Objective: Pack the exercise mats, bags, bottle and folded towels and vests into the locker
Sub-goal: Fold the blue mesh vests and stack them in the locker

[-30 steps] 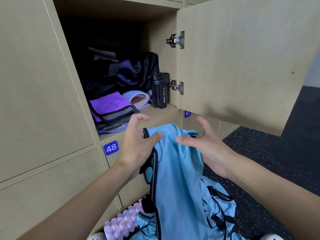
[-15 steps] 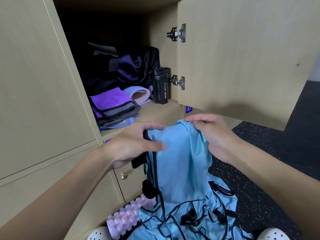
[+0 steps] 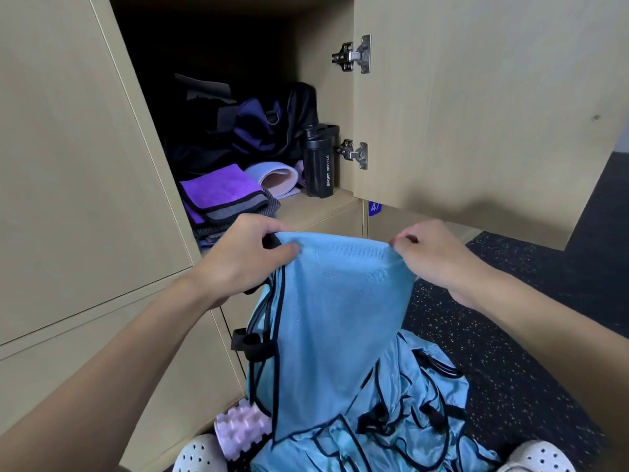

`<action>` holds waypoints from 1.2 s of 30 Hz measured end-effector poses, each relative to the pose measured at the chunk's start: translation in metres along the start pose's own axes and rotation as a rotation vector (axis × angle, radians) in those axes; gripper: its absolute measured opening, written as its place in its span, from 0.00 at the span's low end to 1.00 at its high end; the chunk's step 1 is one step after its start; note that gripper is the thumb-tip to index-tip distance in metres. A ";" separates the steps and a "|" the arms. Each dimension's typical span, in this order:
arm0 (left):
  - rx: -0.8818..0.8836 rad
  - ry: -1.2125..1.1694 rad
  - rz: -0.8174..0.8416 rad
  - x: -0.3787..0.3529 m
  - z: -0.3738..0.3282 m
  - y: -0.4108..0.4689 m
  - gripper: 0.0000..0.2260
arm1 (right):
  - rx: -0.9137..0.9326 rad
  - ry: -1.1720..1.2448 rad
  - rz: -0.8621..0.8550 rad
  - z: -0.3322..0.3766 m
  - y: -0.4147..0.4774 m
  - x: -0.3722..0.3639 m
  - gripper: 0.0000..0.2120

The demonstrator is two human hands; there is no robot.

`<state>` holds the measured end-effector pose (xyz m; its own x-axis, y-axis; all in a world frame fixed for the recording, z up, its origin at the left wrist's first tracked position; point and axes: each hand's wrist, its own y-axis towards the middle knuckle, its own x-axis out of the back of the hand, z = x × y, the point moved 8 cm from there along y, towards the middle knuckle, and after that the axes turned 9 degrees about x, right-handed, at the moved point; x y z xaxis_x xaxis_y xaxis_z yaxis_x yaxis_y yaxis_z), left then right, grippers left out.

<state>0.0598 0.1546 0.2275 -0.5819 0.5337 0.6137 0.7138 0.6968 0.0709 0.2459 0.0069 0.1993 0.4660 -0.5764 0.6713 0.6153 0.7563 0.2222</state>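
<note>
A light blue vest with black trim (image 3: pixel 337 301) hangs stretched between my hands in front of the open locker (image 3: pixel 320 206). My left hand (image 3: pixel 245 257) pinches its top left corner and my right hand (image 3: pixel 432 257) pinches the top right corner. More blue vests (image 3: pixel 408 413) lie crumpled on the floor below. Inside the locker sit folded purple and grey towels (image 3: pixel 221 192), a rolled mat (image 3: pixel 275 178), a black sport bottle (image 3: pixel 320 161) and dark bags (image 3: pixel 258 127).
The locker door (image 3: pixel 476 97) stands open to the right, above my right hand. A pink ridged foam roller (image 3: pixel 241 430) lies on the floor by my white shoes (image 3: pixel 200 454). Dark speckled flooring (image 3: pixel 510 352) extends to the right. Closed locker fronts (image 3: pixel 85 165) fill the left.
My hands have moved apart and spread the vest's top edge flat and taut; before, the cloth was bunched between them. My right hand has shifted right to the vest's corner.
</note>
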 end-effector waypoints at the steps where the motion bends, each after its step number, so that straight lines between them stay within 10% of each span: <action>1: -0.006 -0.004 0.010 0.001 -0.002 -0.001 0.10 | 0.039 -0.093 0.047 0.004 -0.001 -0.001 0.20; 5: -0.014 -0.015 0.092 -0.003 -0.009 -0.003 0.07 | 0.371 -0.221 0.232 0.041 -0.019 -0.023 0.33; 8: 0.003 -0.092 0.103 -0.003 -0.007 -0.004 0.03 | 0.512 -0.158 0.188 0.053 -0.020 -0.037 0.10; 14: 0.156 -0.301 0.204 -0.029 0.020 -0.012 0.31 | 0.290 0.221 0.150 0.039 -0.005 -0.026 0.09; 23: 0.242 -0.472 0.030 -0.041 0.017 -0.008 0.02 | 0.113 0.433 0.140 0.017 0.002 -0.007 0.09; 30: 0.324 -0.726 0.077 -0.050 0.004 -0.013 0.10 | -0.058 0.805 0.067 0.001 0.002 -0.004 0.10; 36: 0.426 -0.869 -0.017 -0.028 0.011 -0.005 0.14 | -0.091 1.115 0.412 0.014 -0.023 -0.048 0.22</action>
<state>0.0679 0.1413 0.2013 -0.7983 0.5708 -0.1922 0.6008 0.7320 -0.3213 0.2012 0.0214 0.1719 0.9069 -0.2804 -0.3144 0.3117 0.9487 0.0533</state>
